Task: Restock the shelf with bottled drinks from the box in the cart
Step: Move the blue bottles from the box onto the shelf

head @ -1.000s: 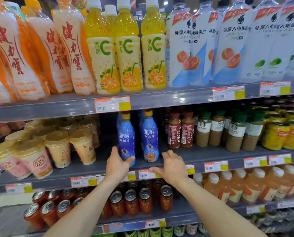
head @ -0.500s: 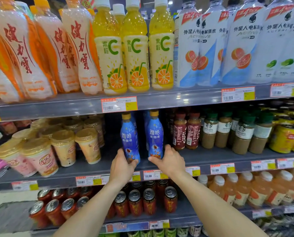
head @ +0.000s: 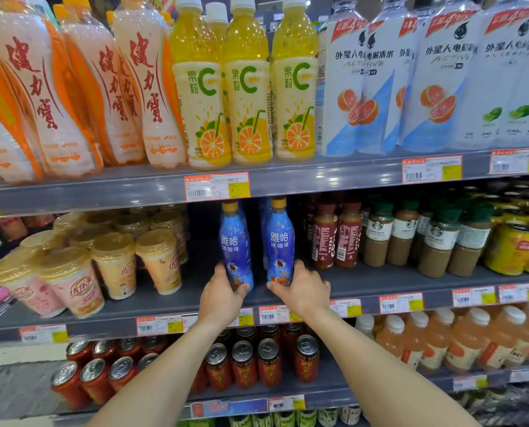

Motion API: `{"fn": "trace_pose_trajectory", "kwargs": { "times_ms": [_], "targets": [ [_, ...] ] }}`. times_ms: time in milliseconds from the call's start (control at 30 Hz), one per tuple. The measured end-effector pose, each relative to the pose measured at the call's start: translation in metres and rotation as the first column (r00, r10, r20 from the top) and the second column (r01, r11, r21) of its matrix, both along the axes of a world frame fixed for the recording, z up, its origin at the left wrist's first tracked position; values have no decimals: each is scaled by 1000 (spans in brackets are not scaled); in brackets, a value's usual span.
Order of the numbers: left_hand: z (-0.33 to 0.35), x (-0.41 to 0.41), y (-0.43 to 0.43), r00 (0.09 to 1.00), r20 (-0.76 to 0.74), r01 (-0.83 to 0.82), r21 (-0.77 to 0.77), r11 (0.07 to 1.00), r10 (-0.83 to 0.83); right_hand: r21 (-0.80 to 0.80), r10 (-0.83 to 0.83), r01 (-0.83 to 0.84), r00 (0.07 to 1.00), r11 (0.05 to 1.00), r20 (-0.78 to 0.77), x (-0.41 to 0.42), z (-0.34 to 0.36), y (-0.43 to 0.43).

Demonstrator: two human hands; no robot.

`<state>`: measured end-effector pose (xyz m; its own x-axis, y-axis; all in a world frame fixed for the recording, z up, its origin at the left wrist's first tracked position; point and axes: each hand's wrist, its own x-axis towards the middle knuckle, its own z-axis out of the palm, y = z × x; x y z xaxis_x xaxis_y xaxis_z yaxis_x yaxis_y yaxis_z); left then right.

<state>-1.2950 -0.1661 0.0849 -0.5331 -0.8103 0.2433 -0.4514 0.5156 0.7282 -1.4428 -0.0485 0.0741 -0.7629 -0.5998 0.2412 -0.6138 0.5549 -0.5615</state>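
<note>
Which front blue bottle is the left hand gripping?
The left blue bottle, beside the milk-tea cups; left hand wraps its base. The right hand grips the other blue bottle.

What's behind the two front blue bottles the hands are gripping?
Behind the right blue bottle, gripped by the right hand, a sliver of another blue bottle shows. The left blue bottle, in the left hand, covers its row; the count behind is hidden.

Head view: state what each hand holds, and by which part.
Left hand grips the left blue bottle near its base; right hand grips the right blue bottle near its base.
</note>
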Motion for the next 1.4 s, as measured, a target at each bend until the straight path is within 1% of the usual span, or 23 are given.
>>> {"fn": "trace_pose_trajectory", "kwargs": {
  "times_ms": [300,667,1000,1067,1400],
  "targets": [
    [-1,0,-1,1000,-17,11,3,1000,-10,2,-13,13,1000,1000,-27,4,1,0],
    [0,0,0,999,-47,21,41,999,-19,19,-7,7,1000,1000,-9,6,5,2],
    [-10,-1,-2,1000,-4,-2,-49,999,2,-7,-42,42,996,999,-73,7,-5,-1],
    [-9,-1,-1,1000,1,-15,-40,999,15,8,-37,38,997,999,-62,8,-4,0],
    [-5,1,0,1000,2,20,-25,999,-20,85,-15,13,1000,996,27,9,6,4]
  ]
}}
